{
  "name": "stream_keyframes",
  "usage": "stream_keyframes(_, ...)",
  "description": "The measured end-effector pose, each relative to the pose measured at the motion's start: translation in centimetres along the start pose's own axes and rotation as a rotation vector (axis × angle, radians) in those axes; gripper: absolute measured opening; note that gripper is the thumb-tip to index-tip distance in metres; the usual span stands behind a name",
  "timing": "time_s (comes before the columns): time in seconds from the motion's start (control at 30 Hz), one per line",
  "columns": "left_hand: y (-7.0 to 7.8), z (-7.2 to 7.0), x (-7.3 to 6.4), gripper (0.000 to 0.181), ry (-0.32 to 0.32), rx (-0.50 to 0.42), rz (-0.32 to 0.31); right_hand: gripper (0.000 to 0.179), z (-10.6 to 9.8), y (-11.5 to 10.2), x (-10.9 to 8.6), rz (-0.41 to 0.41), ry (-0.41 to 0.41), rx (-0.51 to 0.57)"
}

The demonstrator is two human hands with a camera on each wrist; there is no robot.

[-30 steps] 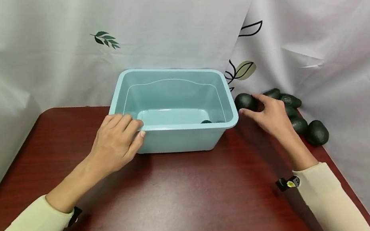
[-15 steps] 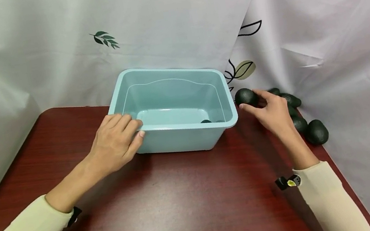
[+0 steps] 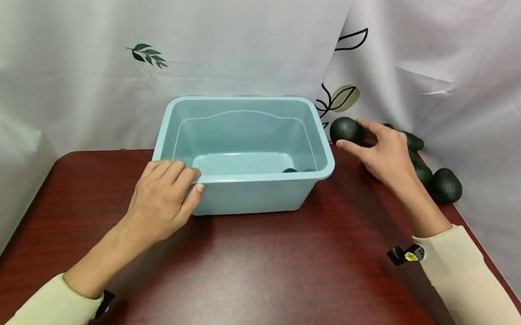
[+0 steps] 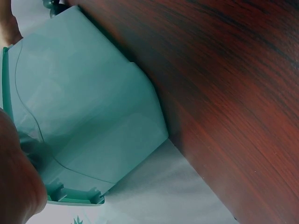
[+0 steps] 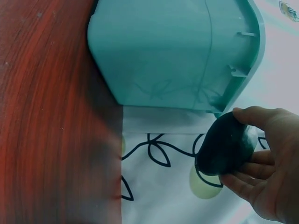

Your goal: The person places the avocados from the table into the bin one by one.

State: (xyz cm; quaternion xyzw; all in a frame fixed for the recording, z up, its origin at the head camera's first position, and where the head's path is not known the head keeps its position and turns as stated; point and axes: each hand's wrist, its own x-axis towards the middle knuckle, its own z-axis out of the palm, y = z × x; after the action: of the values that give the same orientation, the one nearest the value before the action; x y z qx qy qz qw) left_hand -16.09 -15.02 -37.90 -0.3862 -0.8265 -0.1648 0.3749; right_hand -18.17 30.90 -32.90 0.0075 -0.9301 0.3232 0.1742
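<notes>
A light blue plastic tub (image 3: 255,196) stands at the back of the table, its near rim gripped at the left corner by my left hand (image 3: 161,201). Inside, low by the near wall, a small part of a dark avocado (image 3: 289,170) shows; the rim hides the rest. Just right of the tub, my right hand (image 3: 385,151) holds a dark green avocado (image 3: 344,130) between thumb and fingers. In the right wrist view this avocado (image 5: 226,144) is raised off the table, beside the tub's end wall.
Several more avocados (image 3: 445,186) lie along the table's right edge, behind and beside my right hand. A white patterned cloth (image 3: 239,29) hangs behind and at both sides. The dark red wooden table (image 3: 260,287) stretches in front of the tub.
My right hand has lifted the avocado upward, from beside the tub's right side to about rim height. My left hand and the tub have stayed in place.
</notes>
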Motion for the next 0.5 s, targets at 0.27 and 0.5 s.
stream_keyframes(0.27,-0.04,0.13,0.06,0.041,0.007,0.0,-0.002,0.074,0.14,-0.34,-0.15,-0.018,0.025,0.021)
stream_keyframes(0.5,-0.04,0.15,0.1,0.04,0.011,0.01,0.007,0.072,-0.22,-0.97,-0.1,-0.023,0.063,0.04)
